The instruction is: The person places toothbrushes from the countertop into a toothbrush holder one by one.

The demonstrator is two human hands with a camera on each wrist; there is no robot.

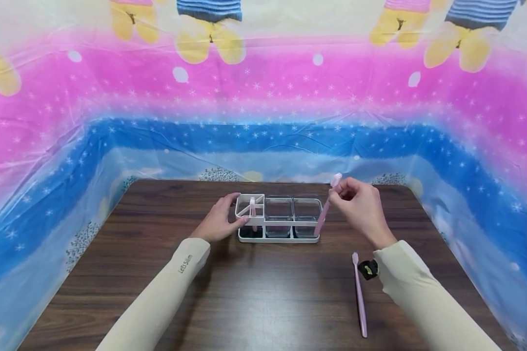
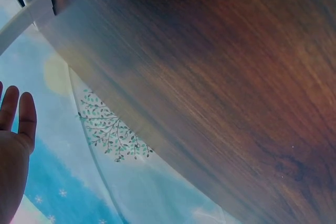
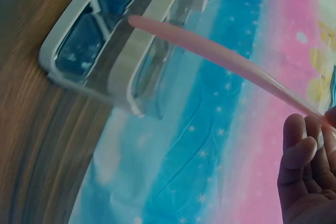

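A white toothbrush holder (image 1: 278, 240) with two clear cups (image 1: 277, 208) stands near the table's far side. My left hand (image 1: 219, 220) holds its left end, thumb at the front and fingers toward the back. In the divided left compartment stands one pink toothbrush (image 1: 253, 207). My right hand (image 1: 361, 207) pinches another pink toothbrush (image 1: 323, 217) near its head, above and right of the holder. Its handle slants down to the left; the right wrist view shows the handle's end (image 3: 139, 22) over the holder. A third toothbrush (image 1: 360, 302) lies on the table below the right hand.
The dark wooden table (image 1: 263, 302) is bordered by a printed cloth (image 1: 263, 136) at the back and sides. A small black object (image 1: 369, 269) shows at the right wrist, close to the lying toothbrush.
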